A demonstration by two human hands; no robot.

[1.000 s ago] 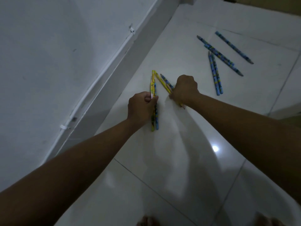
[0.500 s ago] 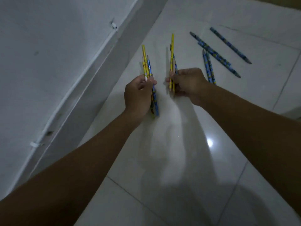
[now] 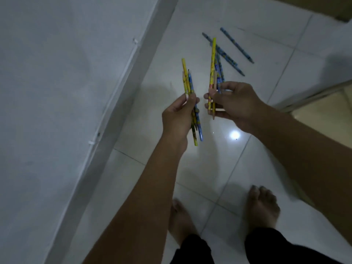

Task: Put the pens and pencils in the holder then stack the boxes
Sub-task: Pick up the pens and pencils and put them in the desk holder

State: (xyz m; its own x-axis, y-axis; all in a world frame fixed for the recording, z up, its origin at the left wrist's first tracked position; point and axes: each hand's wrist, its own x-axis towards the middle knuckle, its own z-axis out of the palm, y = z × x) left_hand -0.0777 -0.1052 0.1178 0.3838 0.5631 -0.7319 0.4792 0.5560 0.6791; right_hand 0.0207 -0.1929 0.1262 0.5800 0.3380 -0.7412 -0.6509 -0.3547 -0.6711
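Note:
My left hand (image 3: 178, 116) grips a small bunch of yellow and blue pencils (image 3: 187, 80), held upright above the floor. My right hand (image 3: 234, 103) grips another bunch (image 3: 212, 61), a long yellow pencil, a wooden one and blue ones, a short gap from the left bunch. Several blue patterned pencils (image 3: 237, 45) lie loose on the white tiles beyond my hands. No holder or boxes are in view.
A white wall with a grey skirting (image 3: 122, 103) runs along the left. My bare feet (image 3: 262, 206) stand on the glossy tiled floor (image 3: 209, 168). A raised step or doorway edge (image 3: 314, 94) lies at the right.
Both hands have lifted their pencil bunches off the floor and drawn them toward me. The view has pulled back, so my feet now show.

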